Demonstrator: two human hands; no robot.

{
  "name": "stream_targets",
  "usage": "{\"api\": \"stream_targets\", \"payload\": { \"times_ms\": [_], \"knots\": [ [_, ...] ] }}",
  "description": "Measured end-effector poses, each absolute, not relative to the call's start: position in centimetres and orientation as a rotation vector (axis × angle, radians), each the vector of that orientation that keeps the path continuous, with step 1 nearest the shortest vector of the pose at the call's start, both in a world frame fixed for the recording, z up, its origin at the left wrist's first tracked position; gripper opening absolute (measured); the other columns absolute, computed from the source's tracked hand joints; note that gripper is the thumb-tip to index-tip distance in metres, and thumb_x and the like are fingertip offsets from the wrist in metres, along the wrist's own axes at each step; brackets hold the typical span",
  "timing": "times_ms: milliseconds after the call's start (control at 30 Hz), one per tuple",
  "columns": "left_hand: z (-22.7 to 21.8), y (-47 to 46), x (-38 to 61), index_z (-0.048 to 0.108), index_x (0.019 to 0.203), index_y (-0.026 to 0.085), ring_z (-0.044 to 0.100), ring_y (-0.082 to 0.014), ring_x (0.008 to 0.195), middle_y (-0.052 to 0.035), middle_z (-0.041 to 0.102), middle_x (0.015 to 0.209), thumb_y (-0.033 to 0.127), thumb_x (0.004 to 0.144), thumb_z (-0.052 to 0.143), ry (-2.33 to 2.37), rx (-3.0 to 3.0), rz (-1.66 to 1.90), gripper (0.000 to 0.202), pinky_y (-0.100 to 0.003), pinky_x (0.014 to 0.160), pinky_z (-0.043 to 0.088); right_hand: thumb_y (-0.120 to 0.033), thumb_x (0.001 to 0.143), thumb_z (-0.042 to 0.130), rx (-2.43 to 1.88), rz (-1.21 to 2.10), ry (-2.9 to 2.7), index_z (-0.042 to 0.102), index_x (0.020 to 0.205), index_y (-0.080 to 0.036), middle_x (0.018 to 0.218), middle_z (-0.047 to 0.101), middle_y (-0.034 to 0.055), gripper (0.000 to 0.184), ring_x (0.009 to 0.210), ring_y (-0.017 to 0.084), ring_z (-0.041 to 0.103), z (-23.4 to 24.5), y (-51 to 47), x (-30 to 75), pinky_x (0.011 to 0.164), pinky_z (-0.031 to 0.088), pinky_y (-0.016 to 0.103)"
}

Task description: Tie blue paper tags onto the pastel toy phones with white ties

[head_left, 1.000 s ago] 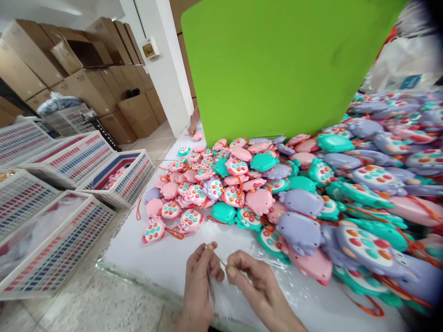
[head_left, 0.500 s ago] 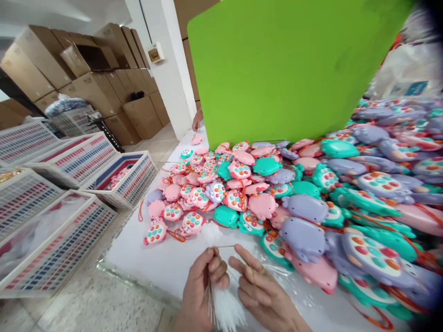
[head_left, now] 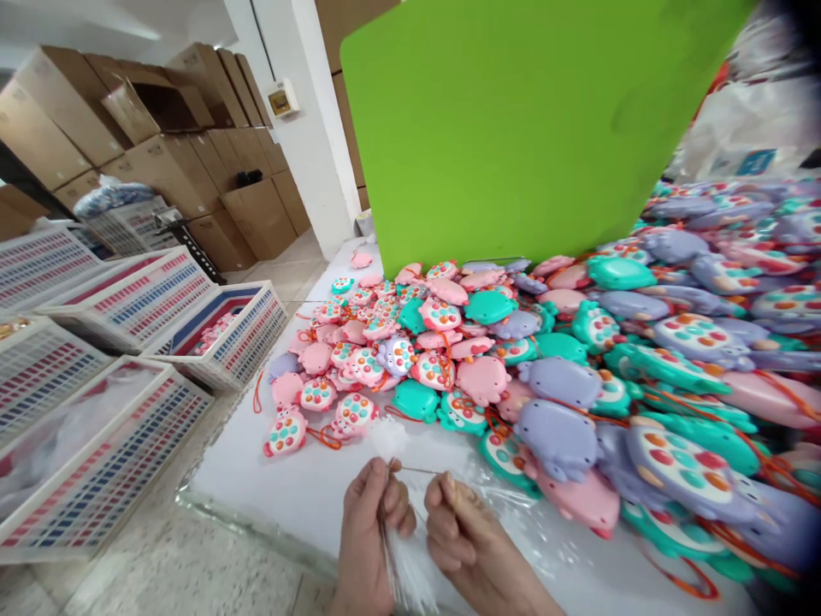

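My left hand (head_left: 372, 530) is closed round a bundle of thin clear plastic bags (head_left: 404, 573) at the table's near edge. My right hand (head_left: 458, 530) pinches the top of one bag, its fingers curled, right beside the left hand. A thin strand stretches between the two hands. Just beyond them a big heap of plastic toy phones (head_left: 552, 359) in pink, teal and purple, with orange cords, covers the white table (head_left: 301, 488). The nearest loose ones are two pink toys (head_left: 286, 430) to the upper left of my hands.
A tall green board (head_left: 513, 120) stands behind the heap. White slatted crates (head_left: 96, 445) sit on the floor to the left, one holding pink toys (head_left: 215, 329). Brown cardboard boxes (head_left: 160, 128) are stacked along the far wall beside a white pillar (head_left: 301, 128).
My right hand has gone from fingers spread to a pinch on the bag top. A distant person's hand at the table's far end is no longer in view.
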State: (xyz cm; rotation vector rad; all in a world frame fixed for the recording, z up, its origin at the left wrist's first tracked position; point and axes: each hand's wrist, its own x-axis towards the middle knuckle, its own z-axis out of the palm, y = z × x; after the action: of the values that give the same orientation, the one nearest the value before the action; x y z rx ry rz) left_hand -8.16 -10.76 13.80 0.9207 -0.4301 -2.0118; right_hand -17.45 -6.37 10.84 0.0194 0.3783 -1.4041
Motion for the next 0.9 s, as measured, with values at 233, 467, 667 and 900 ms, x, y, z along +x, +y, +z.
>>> {"api": "stream_targets", "payload": {
  "times_ms": [233, 467, 667, 900],
  "knots": [
    [13.2, -10.9, -8.1, 0.060, 0.073, 0.009, 0.027, -0.0008, 0.040, 0.0092, 0.036, 0.044, 0.024, 0.063, 0.074, -0.246, 0.814, -2.144, 0.022, -0.014, 0.039, 0.028, -0.035, 0.060, 0.076, 0.132, -1.357, 0.275, 0.063, 0.060, -0.013, 0.039, 0.042, -0.0107, 0.026, 0.028, -0.005, 0.025, 10.4, -6.0, -17.9, 0.031, 0.017, 0.011],
    [13.0, -10.4, -8.1, 0.056, 0.069, 0.012, 0.020, -0.0026, 0.040, 0.0099, 0.031, 0.043, 0.036, 0.062, 0.071, -0.439, 0.862, -2.186, 0.030, -0.016, 0.039, 0.023, -0.024, 0.059, 0.078, 0.322, -1.302, 0.097, 0.063, 0.097, -0.012, 0.056, 0.061, -0.0070, 0.043, 0.028, -0.007, 0.028, 9.7, -6.5, -19.1, 0.029, 0.017, 0.008],
    [13.9, -11.1, -6.2, 0.043, 0.054, 0.016, 0.020, -0.0063, 0.043, 0.0074, 0.025, 0.045, 0.040, 0.078, 0.051, -1.577, 1.140, -1.830, 0.035, -0.022, 0.042, 0.017, -0.029, 0.064, 0.075, 0.009, -1.262, 0.339, 0.064, 0.099, -0.015, 0.090, 0.068, 0.0058, 0.039, 0.031, -0.008, 0.029, 10.6, -6.6, -21.4, 0.029, 0.020, 0.007],
    [15.9, -11.4, -6.0, 0.045, 0.053, 0.016, 0.031, -0.0098, 0.050, 0.0043, 0.033, 0.051, 0.024, 0.081, 0.040, -2.457, 1.271, -1.180, 0.030, -0.024, 0.050, 0.020, -0.035, 0.060, 0.074, -0.659, -1.122, 0.730, 0.065, 0.101, -0.020, 0.099, 0.064, 0.0097, 0.045, 0.030, -0.005, 0.034, 11.9, -6.7, -22.4, 0.028, 0.022, 0.012]
  ]
}}
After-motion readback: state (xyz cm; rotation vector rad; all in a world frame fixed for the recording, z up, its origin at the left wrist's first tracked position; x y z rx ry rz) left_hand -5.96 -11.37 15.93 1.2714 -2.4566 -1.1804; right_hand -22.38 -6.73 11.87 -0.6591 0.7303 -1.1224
